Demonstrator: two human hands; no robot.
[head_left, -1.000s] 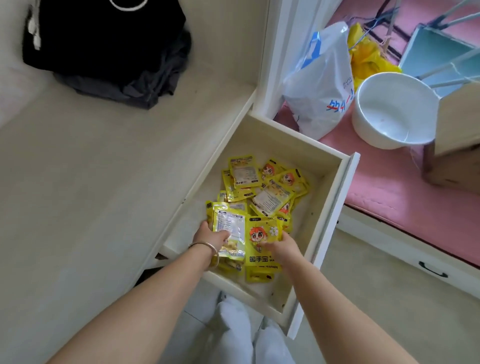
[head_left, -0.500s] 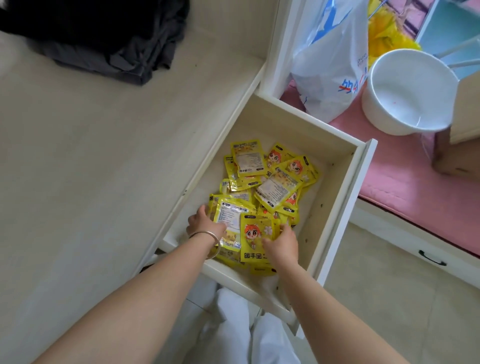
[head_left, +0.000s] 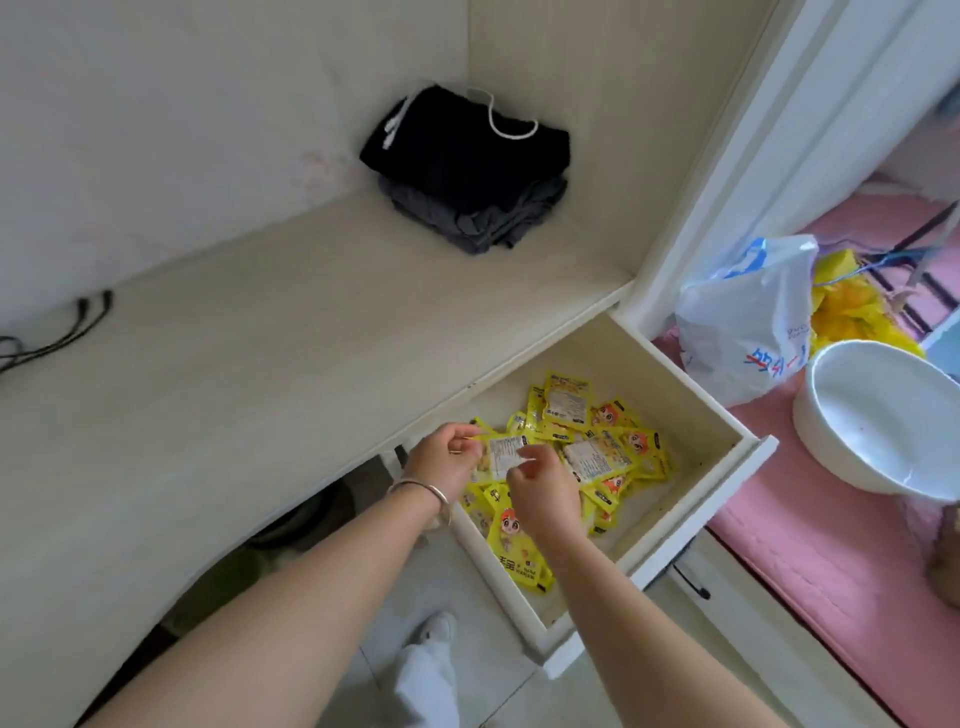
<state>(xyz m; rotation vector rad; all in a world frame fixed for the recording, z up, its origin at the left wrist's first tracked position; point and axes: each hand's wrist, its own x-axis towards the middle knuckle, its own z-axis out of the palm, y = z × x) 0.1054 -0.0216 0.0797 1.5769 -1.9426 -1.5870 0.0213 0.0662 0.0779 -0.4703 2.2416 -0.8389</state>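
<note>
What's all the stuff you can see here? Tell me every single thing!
yellow packets: a heap, too overlapped to count, yellow with cartoon faces, in the open drawer
lifted packet: one, yellow with a white label, above the drawer's left end
drawer: one, cream, pulled out under the desk
desk: one, cream, left
folded clothes: one stack, black on grey, desk's back corner
cables: some, black, desk's left edge
plastic bag: one, white with blue and red print, on the pink mat
yellow bag: one, behind the plastic bag
pink mat: one, right
basin: one, white, on the mat
bangle: one, silver, left wrist
left hand: pinches the lifted packet
right hand: pinches its other edge
</note>
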